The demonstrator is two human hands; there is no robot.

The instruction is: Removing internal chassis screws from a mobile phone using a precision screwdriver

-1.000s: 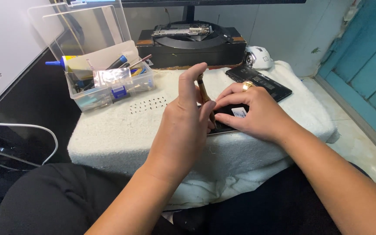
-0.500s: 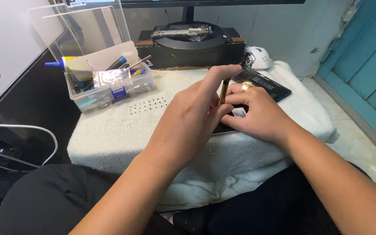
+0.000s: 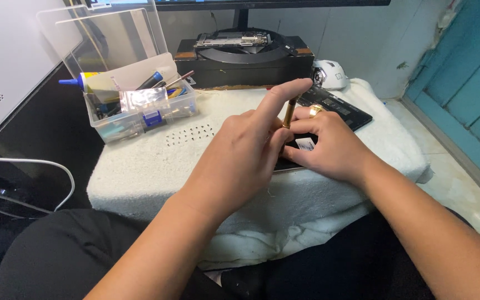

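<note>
Left hand [image 3: 240, 161] pinches slim brass-handled tool [image 3: 289, 113] upright over dark flat device [image 3: 295, 150]. Right hand [image 3: 331, 150] presses device onto white towel [image 3: 156, 166]. Step: probably working fastener; tip hidden. Next: steady, vertical pressure.

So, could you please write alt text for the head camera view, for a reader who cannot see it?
A person's left hand holds a thin brass-coloured tool upright over a dark flat device, which the right hand steadies on a white towel. A clear plastic box of small tools sits at the towel's far left corner, and a white mouse lies behind.
</note>
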